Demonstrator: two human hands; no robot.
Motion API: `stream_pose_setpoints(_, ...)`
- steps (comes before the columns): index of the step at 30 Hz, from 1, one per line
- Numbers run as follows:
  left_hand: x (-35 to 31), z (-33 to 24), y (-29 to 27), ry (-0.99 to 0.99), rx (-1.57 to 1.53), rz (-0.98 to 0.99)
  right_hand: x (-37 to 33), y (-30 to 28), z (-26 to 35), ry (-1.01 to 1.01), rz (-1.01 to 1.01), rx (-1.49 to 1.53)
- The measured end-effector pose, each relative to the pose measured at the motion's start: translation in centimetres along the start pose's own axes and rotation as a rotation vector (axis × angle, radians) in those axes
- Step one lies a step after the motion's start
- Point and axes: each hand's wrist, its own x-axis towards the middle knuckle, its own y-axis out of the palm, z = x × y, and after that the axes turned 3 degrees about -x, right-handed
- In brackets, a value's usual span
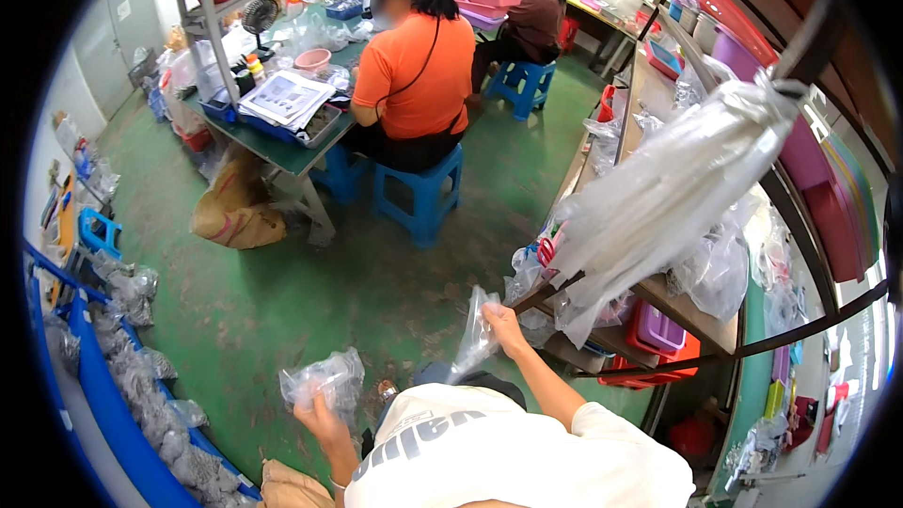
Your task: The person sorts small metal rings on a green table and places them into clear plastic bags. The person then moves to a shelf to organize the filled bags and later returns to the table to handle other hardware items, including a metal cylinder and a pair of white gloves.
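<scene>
two bare hands, each with clear plastic in it. left hand: fingers closed on the lower part of a bunched bag, which puffs up and out above the grip; contents, if any, too blurred to tell. right hand: thumb and fingers pinched together on the upper part of a long bag.

key relation: the long bag hangs on the left side of the right grip, long axis steep, running down and leftward from the fingers, so its lower end points into the space between the hands. the bunched bag lies left of that end, apart from it; no contact seen. judgement: any joint work of the two bags turns on this gap. which end of the long bag is open: cannot tell.

also noted: a hanging bundle of bags on the rack, right side, slanting down-left. right hand is the nearer one; true depth between them unclear.
</scene>
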Motion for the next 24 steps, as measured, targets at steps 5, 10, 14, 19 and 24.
stream_pose_setpoints(5,7.8,0.5,6.8,-0.142,-0.087,0.159,3.3,2.2,5.1,-0.106,-0.141,0.102)
stream_pose_setpoints(10,14.0,3.1,15.5,-0.167,-0.069,0.309,11.7,1.0,6.1,-0.22,-0.373,0.306)
stream_pose_setpoints(14,16.8,4.2,22.0,-0.28,-0.005,0.469,16.7,-0.2,8.7,-0.216,-0.622,0.549)
stream_pose_setpoints(19,19.3,6.0,29.7,-0.351,0.003,0.62,20.3,-4.1,10.9,-0.215,-0.77,0.505)
stream_pose_setpoints(24,20.8,6.3,36.7,-0.417,0.077,0.843,22.0,-8.4,13.0,-0.167,-1.102,0.174)
